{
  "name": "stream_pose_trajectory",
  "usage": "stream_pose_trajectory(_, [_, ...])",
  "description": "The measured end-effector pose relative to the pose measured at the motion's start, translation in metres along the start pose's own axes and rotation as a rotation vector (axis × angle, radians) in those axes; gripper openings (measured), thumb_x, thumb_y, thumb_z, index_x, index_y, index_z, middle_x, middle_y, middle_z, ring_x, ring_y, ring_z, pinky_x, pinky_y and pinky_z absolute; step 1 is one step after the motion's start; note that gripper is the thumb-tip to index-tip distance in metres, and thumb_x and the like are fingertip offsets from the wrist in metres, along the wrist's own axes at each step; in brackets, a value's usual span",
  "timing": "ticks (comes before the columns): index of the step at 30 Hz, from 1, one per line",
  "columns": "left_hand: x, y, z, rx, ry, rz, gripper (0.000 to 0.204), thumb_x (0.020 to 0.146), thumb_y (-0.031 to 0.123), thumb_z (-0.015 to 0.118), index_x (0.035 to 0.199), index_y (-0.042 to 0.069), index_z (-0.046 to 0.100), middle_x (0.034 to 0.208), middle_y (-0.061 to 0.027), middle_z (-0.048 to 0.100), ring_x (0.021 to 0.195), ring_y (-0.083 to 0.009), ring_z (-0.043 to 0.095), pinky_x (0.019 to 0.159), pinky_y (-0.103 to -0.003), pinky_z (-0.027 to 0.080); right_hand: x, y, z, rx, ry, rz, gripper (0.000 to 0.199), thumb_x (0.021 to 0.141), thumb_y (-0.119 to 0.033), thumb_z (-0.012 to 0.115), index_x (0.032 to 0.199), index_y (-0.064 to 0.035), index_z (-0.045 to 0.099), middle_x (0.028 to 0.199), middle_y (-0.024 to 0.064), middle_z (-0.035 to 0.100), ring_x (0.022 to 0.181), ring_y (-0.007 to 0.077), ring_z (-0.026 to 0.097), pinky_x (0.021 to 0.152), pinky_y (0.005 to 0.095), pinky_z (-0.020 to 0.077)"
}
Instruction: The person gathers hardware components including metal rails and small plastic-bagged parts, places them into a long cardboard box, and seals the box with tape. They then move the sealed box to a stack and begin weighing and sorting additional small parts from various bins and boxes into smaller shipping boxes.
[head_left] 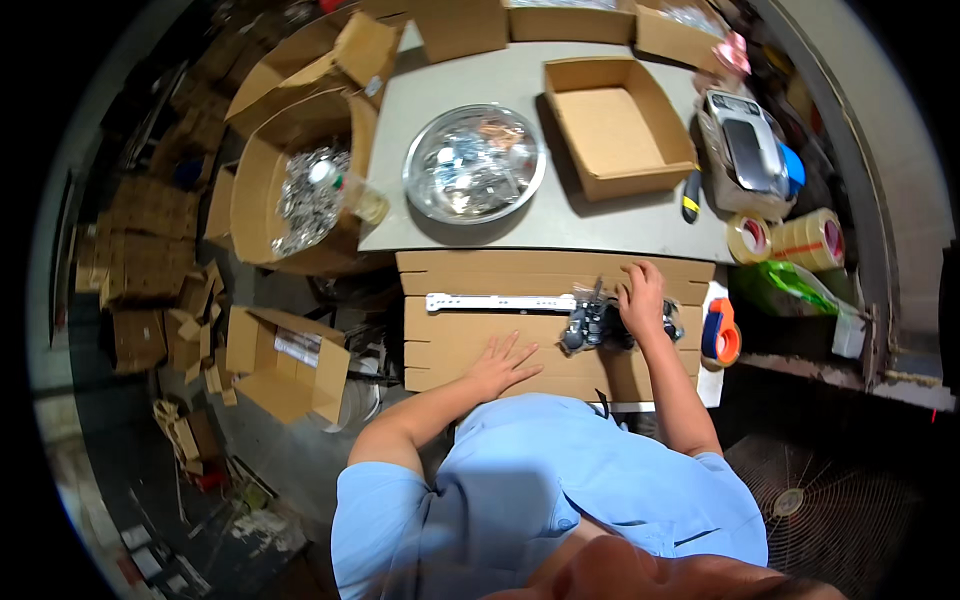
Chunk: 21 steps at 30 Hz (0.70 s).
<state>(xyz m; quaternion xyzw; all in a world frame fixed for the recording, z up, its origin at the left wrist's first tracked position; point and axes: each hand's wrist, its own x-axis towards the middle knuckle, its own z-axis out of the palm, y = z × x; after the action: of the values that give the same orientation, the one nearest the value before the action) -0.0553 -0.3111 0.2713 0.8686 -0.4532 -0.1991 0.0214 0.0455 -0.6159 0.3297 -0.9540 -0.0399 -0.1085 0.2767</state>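
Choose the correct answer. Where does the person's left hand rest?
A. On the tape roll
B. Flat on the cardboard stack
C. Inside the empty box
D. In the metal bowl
B: the left hand lies open with fingers spread on the cardboard stack, below the white rail.

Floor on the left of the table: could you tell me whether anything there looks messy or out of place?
Yes: loose cardboard scraps lie scattered around an open box tipped at an angle, unlike the tidy table.
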Motion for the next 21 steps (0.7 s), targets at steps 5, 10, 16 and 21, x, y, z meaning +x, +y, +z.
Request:
stream_pose_trajectory(5, [0.006,0.001,-0.024,-0.145,-0.111,-0.006,0.087,0.065,0.021,0.071,0.141,0.025,0.029,0.151,-0.0114,0.010,0.136,-0.0450,0.009,0.104,-0.064,0.019,0.075,-0.058,0.061,0.825,-0.321,0.376,0.036,0.085,-0.020,0.062,0.114,-0.0027,0.048,0.094,0.0116,0.058,0.079,0.0218,0.061,0.070,0.0312,0.0490])
stream_pose_trajectory(10, [0.012,-0.045,-0.033,-0.338,-0.207,0.136,0.092,0.053,0.019,0.076,0.137,0.015,0.038,0.144,-0.0146,0.030,0.133,-0.0395,0.025,0.102,-0.051,0.033,0.137,-0.118,0.108,1.441,-0.613,0.891,0.049,0.092,-0.040,0.050,0.123,-0.0037,0.039,0.102,0.0178,0.058,0.085,0.0252,0.062,0.069,0.0342,0.0547])
stream_pose_trajectory(16, [-0.005,-0.089,-0.078,-0.627,0.145,-0.279,0.074,0.059,0.032,0.080,0.122,0.009,0.050,0.114,-0.0186,0.053,0.105,-0.0306,0.053,0.090,-0.041,0.043,0.143,-0.129,0.132,1.558,-0.538,0.911,0.030,0.090,-0.014,0.042,0.114,0.0034,0.045,0.104,0.0178,0.058,0.089,0.0258,0.062,0.064,0.0324,0.0578])
stream_pose_trajectory(21, [-0.026,-0.059,-0.050,-0.135,0.831,-0.309,0.088,0.056,0.058,0.074,0.131,0.027,0.040,0.140,-0.0105,0.025,0.129,-0.0340,0.018,0.103,-0.052,0.016,0.094,-0.114,0.092,1.420,-0.395,0.670,0.041,0.077,0.004,0.041,0.117,-0.0013,0.044,0.092,0.0080,0.056,0.078,0.0211,0.058,0.067,0.0367,0.0572])
